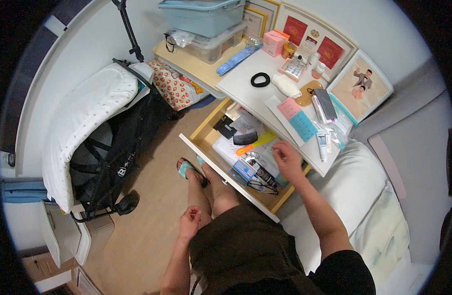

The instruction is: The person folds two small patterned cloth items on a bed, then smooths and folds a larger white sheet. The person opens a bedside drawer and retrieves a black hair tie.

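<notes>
My right hand [287, 160] hovers over the right part of a pulled-out drawer [202, 153], fingers bent and thumb close to the fingertips. Anything between those fingertips is too small to make out. My left hand [190, 221] is curled closed in front of my knee, away from the drawer, and its inside is hidden. In the drawer lie a black comb [245, 138], an orange-and-yellow flat tool [255, 143], a black wallet-like item [225, 127], a blue-and-white box [244, 169], a dark tube [265, 176] and dark-framed glasses [261, 187].
Above the drawer, the white desktop [245, 93] bears a black hair band [260, 79], pink and blue cards [297, 119], a white tube [322, 147], small bottles and a framed photo [362, 86]. A black folded stroller [108, 162] stands left; a bed [349, 187] lies right.
</notes>
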The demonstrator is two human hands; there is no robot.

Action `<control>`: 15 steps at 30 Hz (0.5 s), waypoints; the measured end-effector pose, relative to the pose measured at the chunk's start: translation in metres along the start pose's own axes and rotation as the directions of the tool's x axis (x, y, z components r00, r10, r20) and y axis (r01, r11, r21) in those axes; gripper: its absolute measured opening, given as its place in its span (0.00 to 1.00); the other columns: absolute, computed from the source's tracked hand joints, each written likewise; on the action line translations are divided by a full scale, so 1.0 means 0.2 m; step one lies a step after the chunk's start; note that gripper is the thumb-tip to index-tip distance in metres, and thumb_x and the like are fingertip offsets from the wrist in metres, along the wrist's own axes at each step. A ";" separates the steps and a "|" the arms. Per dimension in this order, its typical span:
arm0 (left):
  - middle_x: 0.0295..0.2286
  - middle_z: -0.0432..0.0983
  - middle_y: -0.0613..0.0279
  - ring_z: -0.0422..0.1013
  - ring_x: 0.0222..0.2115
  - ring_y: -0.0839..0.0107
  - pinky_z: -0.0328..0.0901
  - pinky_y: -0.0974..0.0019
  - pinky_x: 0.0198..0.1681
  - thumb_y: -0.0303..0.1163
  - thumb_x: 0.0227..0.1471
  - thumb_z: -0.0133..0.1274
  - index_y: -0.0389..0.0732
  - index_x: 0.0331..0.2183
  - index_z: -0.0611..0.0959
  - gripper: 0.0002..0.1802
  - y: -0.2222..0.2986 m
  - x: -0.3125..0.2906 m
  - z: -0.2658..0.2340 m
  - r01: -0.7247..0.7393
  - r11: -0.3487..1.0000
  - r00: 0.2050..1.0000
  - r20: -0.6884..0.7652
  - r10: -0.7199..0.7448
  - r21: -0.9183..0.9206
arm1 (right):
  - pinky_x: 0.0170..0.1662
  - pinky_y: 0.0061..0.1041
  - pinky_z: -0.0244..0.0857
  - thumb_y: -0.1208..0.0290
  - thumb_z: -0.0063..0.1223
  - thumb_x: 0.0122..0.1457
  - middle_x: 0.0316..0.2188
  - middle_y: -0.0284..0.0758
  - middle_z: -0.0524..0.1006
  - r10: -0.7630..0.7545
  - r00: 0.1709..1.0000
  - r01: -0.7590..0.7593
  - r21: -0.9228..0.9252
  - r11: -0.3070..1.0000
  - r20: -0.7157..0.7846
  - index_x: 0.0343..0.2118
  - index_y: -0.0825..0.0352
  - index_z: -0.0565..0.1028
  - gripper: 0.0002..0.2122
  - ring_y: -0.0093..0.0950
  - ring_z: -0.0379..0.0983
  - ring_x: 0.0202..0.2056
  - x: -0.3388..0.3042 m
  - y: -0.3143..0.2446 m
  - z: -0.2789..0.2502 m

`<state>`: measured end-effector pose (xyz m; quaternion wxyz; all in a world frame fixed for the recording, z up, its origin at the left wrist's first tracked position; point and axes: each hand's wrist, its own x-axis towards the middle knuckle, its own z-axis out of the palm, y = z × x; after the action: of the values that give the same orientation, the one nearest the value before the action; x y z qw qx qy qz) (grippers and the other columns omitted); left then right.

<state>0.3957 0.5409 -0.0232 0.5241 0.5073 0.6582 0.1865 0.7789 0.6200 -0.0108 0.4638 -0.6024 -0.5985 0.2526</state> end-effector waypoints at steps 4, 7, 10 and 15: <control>0.24 0.71 0.64 0.67 0.23 0.78 0.65 0.73 0.28 0.27 0.48 0.49 0.35 0.35 0.73 0.10 -0.03 0.03 0.00 0.001 0.992 1.000 -0.030 -0.005 -0.128 | 0.26 0.21 0.63 0.72 0.51 0.49 0.32 0.36 0.70 0.385 0.923 -0.384 -0.097 0.918 0.000 0.38 0.67 0.70 0.12 0.25 0.69 0.24 0.20 0.26 0.37; 0.25 0.71 0.64 0.67 0.23 0.78 0.65 0.73 0.28 0.27 0.48 0.50 0.35 0.35 0.73 0.10 -0.05 0.02 -0.05 0.084 0.996 0.995 -0.040 -0.086 -0.040 | 0.20 0.20 0.61 0.70 0.51 0.49 0.27 0.35 0.72 0.733 0.647 -0.756 0.301 0.581 0.210 0.38 0.66 0.70 0.13 0.23 0.68 0.21 0.37 0.44 0.51; 0.25 0.71 0.64 0.67 0.23 0.78 0.64 0.74 0.27 0.27 0.48 0.50 0.35 0.35 0.73 0.10 -0.06 -0.02 -0.08 0.075 0.991 0.994 -0.068 -0.083 -0.111 | 0.18 0.20 0.60 0.70 0.50 0.50 0.22 0.33 0.72 0.793 0.600 -0.757 0.393 0.522 0.103 0.38 0.66 0.70 0.12 0.22 0.68 0.20 0.42 0.50 0.56; 0.24 0.71 0.65 0.67 0.24 0.78 0.64 0.74 0.27 0.28 0.49 0.49 0.36 0.36 0.73 0.10 -0.07 -0.03 -0.09 0.092 0.996 0.994 -0.050 -0.093 -0.020 | 0.29 0.21 0.65 0.74 0.50 0.50 0.28 0.35 0.72 0.654 0.744 -0.645 0.408 0.646 0.141 0.38 0.69 0.69 0.12 0.24 0.69 0.26 0.34 0.43 0.52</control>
<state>0.3716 0.5346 -0.0243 0.5197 0.4666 0.6925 0.1807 0.7427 0.7233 -0.1142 0.4694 -0.6605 -0.2670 0.5216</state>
